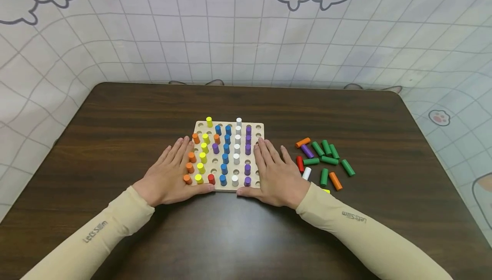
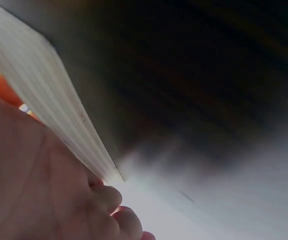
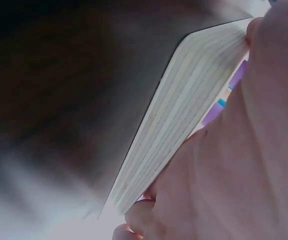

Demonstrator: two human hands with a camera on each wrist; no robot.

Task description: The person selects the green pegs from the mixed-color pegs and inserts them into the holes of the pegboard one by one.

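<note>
A pale wooden pegboard [image 1: 229, 188] lies between my two hands, its layered edge [image 2: 66, 100] close up in the left wrist view. My left hand [image 1: 169, 176] rests along its left side, fingers straight and thumb along the front edge. Mirroring it, my right hand [image 1: 279, 176] lies against the right side, thumb at the front right corner. Standing in the board are columns of orange pegs [image 1: 190, 167], yellow pegs [image 1: 200, 168], blue pegs [image 1: 224, 169], white pegs [image 1: 236, 158] and purple pegs [image 1: 247, 169], plus a red peg [image 1: 211, 179]. Some holes are bare; the right column is partly hidden.
Loose pegs lie right of my right hand: several green pegs [image 1: 329, 160], orange pegs [image 1: 335, 181], a purple peg [image 1: 307, 151], a red peg [image 1: 300, 163] and a white peg [image 1: 306, 173]. A yellow one [image 1: 326, 191] is mostly hidden by my sleeve. The dark wooden table [image 1: 153, 105] meets a grid-patterned cloth behind.
</note>
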